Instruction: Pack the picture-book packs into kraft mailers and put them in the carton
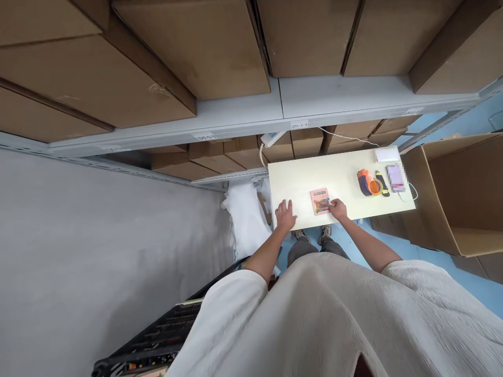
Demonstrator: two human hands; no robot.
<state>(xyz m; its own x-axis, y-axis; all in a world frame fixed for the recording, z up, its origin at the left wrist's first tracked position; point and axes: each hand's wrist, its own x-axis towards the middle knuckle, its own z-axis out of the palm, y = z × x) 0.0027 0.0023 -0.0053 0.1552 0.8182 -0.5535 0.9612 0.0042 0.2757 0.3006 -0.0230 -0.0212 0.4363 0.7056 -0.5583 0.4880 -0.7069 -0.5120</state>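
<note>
A small pink card (319, 195) with several multicoloured strips across its lower half lies flat on the white table (302, 175). At the card's lower right edge, my right hand (338, 210) has its fingertips pinched together on it. My left hand (286, 215) rests on the table's near left part, fingers spread, holding nothing and apart from the card. To the right of the card are an orange and dark tape dispenser (363, 183) and a yellow and black utility knife (382, 183).
A blurred purple phone-like item (395, 178) and a white box (387, 154) occupy the table's right end. Beside it stands an open cardboard box (440, 204). Boxes fill the grey shelf (318, 99) ahead. White wrapping (247, 220) and a black crate (157, 335) are on the left.
</note>
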